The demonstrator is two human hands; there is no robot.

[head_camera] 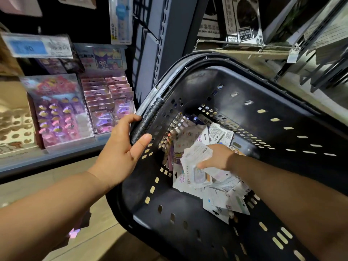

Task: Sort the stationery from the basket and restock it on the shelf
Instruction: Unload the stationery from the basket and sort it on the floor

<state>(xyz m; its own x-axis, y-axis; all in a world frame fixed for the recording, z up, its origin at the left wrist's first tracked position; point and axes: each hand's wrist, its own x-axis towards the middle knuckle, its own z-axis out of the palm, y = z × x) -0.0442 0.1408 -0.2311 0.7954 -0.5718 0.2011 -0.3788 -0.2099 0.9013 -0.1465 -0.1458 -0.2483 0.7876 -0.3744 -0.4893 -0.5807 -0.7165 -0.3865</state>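
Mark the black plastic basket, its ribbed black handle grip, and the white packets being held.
Black perforated plastic basket (pixel 244 83): head view, bare far inner wall.
Ribbed black handle grip (pixel 149 117): head view, middle of ribbing.
White stationery packets (pixel 196 153): head view, top packet's face.

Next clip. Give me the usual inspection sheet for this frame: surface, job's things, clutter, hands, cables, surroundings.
Surface: pale floor beneath the basket; no table in view.
Job's things: black basket holding loose carded packets; shelf at left with pink display packs.
Clutter: nothing seen beyond the jumbled packets.
Hands: left hand grips the basket handle; right hand holds a bunch of white packets inside the basket.
Cables: nothing seen.
Surroundings: price tag upper left; dark boxes on a shelf upper right.
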